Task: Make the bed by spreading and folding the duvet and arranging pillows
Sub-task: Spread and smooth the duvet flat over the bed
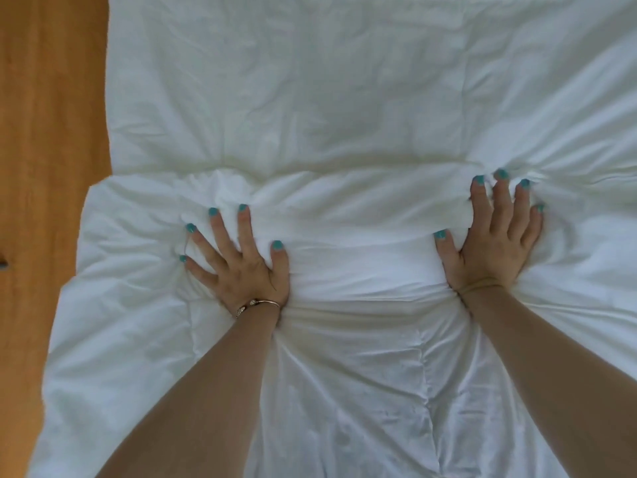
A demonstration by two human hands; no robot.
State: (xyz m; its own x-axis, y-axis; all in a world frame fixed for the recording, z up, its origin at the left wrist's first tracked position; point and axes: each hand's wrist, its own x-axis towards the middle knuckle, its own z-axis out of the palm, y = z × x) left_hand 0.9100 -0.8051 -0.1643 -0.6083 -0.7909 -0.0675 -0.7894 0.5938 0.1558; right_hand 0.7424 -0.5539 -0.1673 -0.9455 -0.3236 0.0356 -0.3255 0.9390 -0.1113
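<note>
One view only, from the head, and it looks almost straight down over the bed, close in. Both forearms reach up from the bottom edge, so the camera sits just above and behind the left hand (pixel 238 263) and right hand (pixel 496 236). The white duvet (pixel 344 108) fills nearly the whole picture, near side at the bottom, far side running off the top. A strip of wooden floor (pixel 44 132) shows down the left edge. The wide lens probably bends the bed's left edge.
</note>
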